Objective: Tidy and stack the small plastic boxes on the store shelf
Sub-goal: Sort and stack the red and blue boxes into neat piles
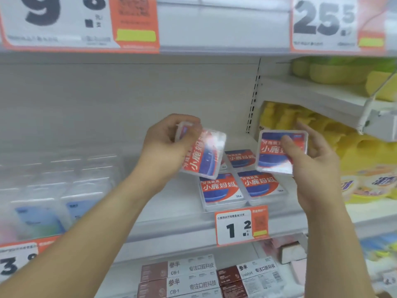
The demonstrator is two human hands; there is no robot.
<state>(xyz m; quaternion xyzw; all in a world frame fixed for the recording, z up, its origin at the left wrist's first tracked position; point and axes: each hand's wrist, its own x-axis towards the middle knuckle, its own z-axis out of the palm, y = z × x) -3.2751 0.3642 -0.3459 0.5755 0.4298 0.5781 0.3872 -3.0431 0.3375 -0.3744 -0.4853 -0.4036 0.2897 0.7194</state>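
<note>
My left hand (165, 145) grips two small clear plastic boxes with red and blue labels (204, 155), held tilted above the shelf. In my right hand (311, 168) is one more such box (277, 155), thumb on its label, held upright and a little apart from the left ones. Below them, several same boxes lie flat on the white shelf (171, 216): two at the front (221, 190) (261, 186) and at least one behind (241, 158). Both hands hover over this group without touching it.
An orange price tag reading 1.2 (241, 225) hangs on the shelf edge below the boxes. Clear packs with blue labels (53, 211) fill the shelf's left side. Yellow bottles (354, 151) stand to the right past the divider. Brown boxes (178, 276) lie on the lower shelf.
</note>
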